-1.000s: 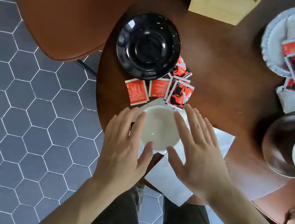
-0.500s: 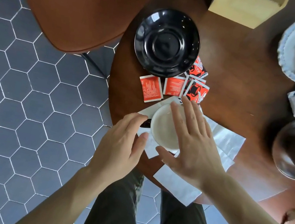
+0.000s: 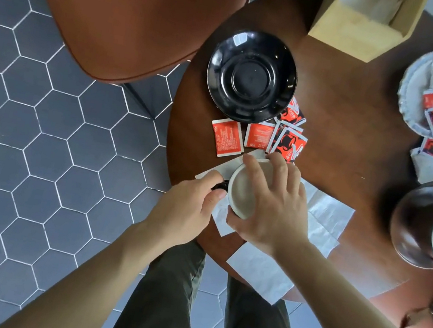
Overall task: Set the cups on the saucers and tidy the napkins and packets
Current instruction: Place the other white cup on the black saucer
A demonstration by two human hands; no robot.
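Seen from above: right hand (image 3: 271,204) clasping cup (image 3: 242,189) by its rim, left hand (image 3: 187,210) pinching its handle, on napkins (image 3: 324,213); black saucer (image 3: 251,76) beyond.

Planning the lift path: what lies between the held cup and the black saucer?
Head view: red packets lie on the table between the cup and the black saucer.
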